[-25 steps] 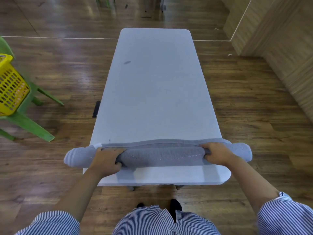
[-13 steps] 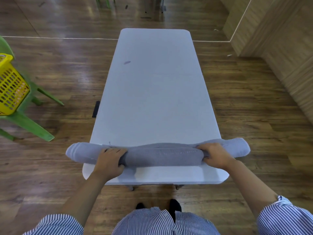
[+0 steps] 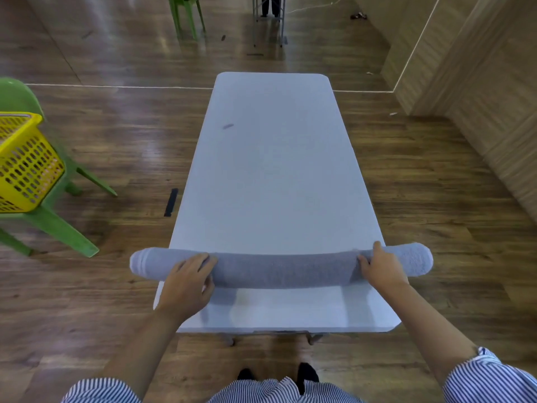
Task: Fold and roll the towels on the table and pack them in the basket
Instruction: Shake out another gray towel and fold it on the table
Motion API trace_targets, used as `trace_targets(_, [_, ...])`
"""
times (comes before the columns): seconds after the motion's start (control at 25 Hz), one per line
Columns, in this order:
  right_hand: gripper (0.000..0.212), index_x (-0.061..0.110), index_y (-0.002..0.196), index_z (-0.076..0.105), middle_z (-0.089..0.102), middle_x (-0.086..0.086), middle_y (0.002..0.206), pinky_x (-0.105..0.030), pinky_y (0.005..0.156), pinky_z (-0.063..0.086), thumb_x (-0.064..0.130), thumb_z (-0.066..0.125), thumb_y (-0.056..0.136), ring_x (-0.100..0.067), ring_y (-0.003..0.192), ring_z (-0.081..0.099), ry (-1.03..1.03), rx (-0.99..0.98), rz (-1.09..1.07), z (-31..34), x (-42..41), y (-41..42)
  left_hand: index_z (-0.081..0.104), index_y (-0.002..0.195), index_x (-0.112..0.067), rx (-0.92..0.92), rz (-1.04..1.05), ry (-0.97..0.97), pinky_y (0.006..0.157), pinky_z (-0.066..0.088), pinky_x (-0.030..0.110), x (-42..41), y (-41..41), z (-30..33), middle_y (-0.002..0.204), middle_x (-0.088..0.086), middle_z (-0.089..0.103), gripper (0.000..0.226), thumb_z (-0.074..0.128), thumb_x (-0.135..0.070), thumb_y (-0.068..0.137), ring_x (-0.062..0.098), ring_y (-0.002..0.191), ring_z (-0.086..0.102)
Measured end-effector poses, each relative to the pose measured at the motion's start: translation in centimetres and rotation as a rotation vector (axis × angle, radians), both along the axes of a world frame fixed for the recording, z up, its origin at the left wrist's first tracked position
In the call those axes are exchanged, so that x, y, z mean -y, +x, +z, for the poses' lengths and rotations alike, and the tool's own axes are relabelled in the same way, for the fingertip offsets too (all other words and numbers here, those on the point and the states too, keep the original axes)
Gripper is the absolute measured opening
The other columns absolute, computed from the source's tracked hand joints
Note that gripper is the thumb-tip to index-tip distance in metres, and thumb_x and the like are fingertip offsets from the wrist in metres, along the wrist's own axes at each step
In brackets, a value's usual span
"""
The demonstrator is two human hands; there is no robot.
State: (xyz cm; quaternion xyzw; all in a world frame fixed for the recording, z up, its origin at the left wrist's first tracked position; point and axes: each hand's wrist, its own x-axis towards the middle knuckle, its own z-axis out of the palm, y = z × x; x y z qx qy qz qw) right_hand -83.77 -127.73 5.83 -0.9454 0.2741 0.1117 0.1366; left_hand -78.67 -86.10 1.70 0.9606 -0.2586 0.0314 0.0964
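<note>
A grey towel (image 3: 284, 270), rolled into one long tube, lies across the near end of the white table (image 3: 273, 170). Both of its ends stick out past the table's sides. My left hand (image 3: 187, 282) holds the roll near its left end, fingers over the top and thumb on the near side. My right hand (image 3: 380, 269) grips the roll near its right end, fingers curled over the top. The yellow basket (image 3: 23, 161) stands on a green chair (image 3: 55, 225) at the far left, off the table.
Wooden floor surrounds the table. A black strip (image 3: 171, 198) lies on the floor by the table's left edge. A second green chair (image 3: 186, 13) and a metal stand (image 3: 268, 18) are beyond the far end. A wood-panelled wall (image 3: 479, 97) runs along the right.
The last flat strip of towel has been rolled in, so the towel is now one closed tube. Roll and hands have shifted a little farther from the near edge.
</note>
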Motion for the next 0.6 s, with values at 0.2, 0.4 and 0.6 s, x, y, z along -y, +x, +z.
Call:
trace_targets(0.2, [0.043, 0.003, 0.131, 0.034, 0.054, -0.030, 0.116, -0.042, 0.075, 0.047, 0.030, 0.039, 0.098, -0.042, 0.104, 0.054, 0.014, -0.034, -0.144, -0.3, -1.6, 0.9, 0.055, 0.131, -0.014, -0.049, -0.131, 0.019, 0.091, 0.050, 0.031, -3.1, 2.0, -0.4, 0.130, 0.004, 0.057, 0.074, 0.074, 0.001, 0.061, 0.021, 0.109, 0.060])
trace_targets(0.4, [0.041, -0.005, 0.124, 0.039, 0.046, -0.031, 0.119, -0.039, 0.076, 0.042, 0.026, 0.041, 0.097, -0.043, 0.103, 0.051, 0.041, -0.006, -0.210, -1.2, -3.5, 2.1, 0.061, 0.118, -0.014, 0.080, -0.185, 0.081, 0.086, 0.053, 0.044, -3.4, 4.2, -0.8, 0.113, 0.005, 0.066, 0.061, 0.076, 0.003, 0.061, 0.024, 0.100, 0.065])
trace_targets(0.6, [0.037, -0.006, 0.121, 0.048, 0.043, -0.025, 0.113, -0.035, 0.070, 0.040, 0.011, 0.051, 0.088, -0.036, 0.080, 0.049, 0.103, 0.125, -0.029, -1.8, -2.8, 5.8, 0.066, 0.106, -0.011, 0.112, -0.264, -0.013, 0.081, 0.056, 0.038, -1.5, 7.7, -0.6, 0.102, 0.007, 0.069, 0.053, 0.078, 0.009, 0.058, 0.026, 0.087, 0.066])
